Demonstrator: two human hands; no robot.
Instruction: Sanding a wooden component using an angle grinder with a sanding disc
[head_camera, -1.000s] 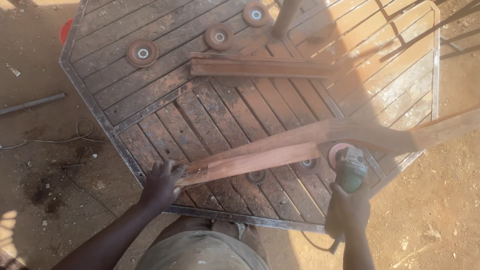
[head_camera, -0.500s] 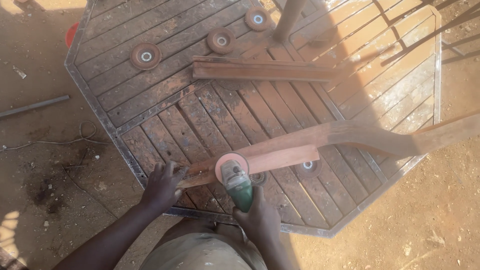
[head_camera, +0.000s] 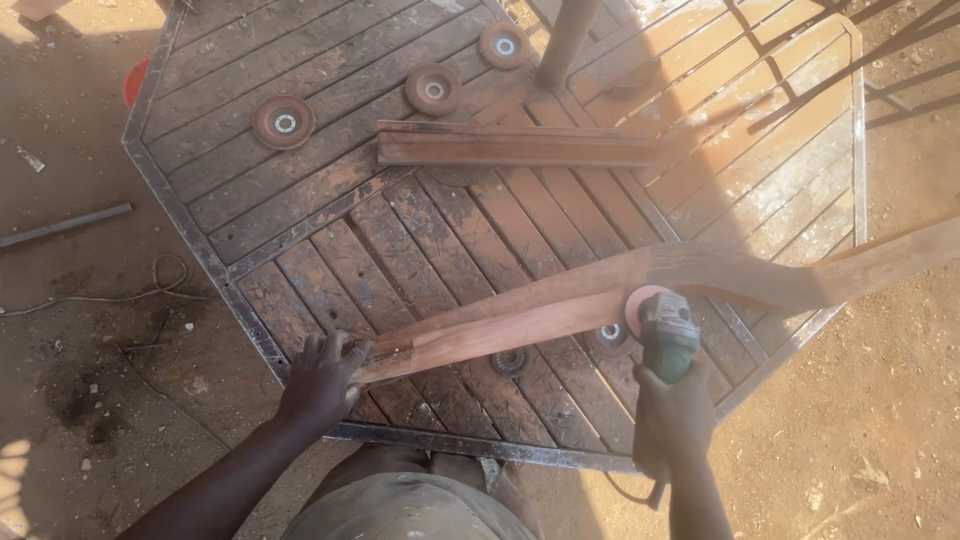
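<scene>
Lying across the near side of the slatted octagonal table (head_camera: 300, 215), long curved wooden plank (head_camera: 560, 305): long axis low-left to upper-right, far end overhanging the right edge. Left hand (head_camera: 322, 378), fingers spread flat, presses its near end. Right hand (head_camera: 672, 415), fingers wrapped tight, grips green angle grinder (head_camera: 662, 330), disc touching the plank's near edge.

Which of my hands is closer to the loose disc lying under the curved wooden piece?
Right. The right hand, gripping the green grinder, is just right of the disc. The left hand presses the curved wooden piece's near end, farther to the disc's left.
</scene>
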